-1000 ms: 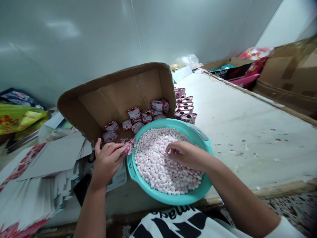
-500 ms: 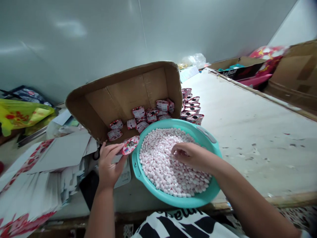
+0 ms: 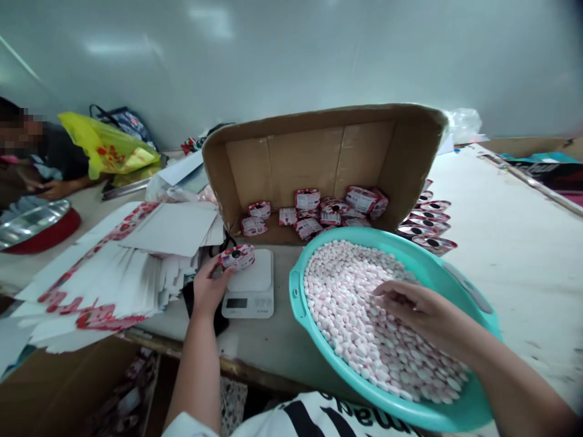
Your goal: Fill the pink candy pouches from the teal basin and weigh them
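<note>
My left hand (image 3: 212,284) is closed round the near left end of a small red-and-white printed carton (image 3: 237,258) with a dark hole in its top. That carton is at the upper left of the white plate of a digital kitchen scale (image 3: 248,308); whether it rests on the plate I cannot tell. A teal plastic basin (image 3: 298,294) full of small pale pink and white candies (image 3: 350,303) stands right of the scale. Over the candies, my right hand (image 3: 410,306) has its fingers curled together, and what they hold is hidden.
Behind the basin, a cardboard box (image 3: 305,152) lies with its open side toward me, several printed cartons (image 3: 307,199) inside. More cartons (image 3: 428,227) stand right. Flat carton blanks (image 3: 136,267) are stacked left. A person (image 3: 59,158) sits far left near a red-sided metal bowl (image 3: 50,227).
The view has swung left, bringing the scale and a person into sight. My left hand has brought the carton from the basin's rim to the scale. My right hand stays over the candies.
</note>
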`<state>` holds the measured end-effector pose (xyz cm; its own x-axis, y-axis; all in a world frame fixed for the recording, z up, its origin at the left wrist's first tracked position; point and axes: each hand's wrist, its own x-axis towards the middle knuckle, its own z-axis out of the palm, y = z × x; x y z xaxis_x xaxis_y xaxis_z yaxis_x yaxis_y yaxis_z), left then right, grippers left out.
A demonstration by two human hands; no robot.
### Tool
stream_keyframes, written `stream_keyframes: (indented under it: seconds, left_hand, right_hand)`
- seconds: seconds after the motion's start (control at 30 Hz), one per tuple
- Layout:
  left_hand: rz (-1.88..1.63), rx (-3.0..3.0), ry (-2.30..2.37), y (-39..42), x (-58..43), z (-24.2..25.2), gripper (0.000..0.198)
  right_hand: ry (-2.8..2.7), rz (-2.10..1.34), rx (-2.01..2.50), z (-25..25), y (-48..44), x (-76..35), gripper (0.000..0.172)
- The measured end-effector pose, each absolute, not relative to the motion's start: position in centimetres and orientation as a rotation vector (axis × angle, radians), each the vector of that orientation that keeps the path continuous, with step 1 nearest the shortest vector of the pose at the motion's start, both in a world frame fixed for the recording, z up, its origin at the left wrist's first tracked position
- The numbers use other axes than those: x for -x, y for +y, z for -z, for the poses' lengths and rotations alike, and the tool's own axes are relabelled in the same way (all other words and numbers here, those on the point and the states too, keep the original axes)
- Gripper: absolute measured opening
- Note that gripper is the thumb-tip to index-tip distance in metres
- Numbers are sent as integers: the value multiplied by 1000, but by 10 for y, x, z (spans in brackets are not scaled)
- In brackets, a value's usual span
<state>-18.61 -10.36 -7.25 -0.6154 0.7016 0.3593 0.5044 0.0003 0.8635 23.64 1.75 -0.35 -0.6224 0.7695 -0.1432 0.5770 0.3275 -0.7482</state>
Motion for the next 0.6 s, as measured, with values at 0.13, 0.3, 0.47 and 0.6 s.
stream_keyframes:
  seconds: [0.13,0.3,0.47,0.6]
  left_hand:
    - [-1537,-1259,2038,-101,192,86,51]
    - [-1647,-1365,2053,-108,194,84,70]
    - [-1834,-1420,2075,-114,192,81,49]
    - [-1887,-1510,2201,-114,189,82,45]
  right_hand:
    - [-2258,-848,1129,4,21,-237,33]
    - [-2488,-805,1048,11,22,-240,47]
    - [-2649,-897,1111,14,26,-238,38]
    - [-2623,-877,1113,12,30,-234,31]
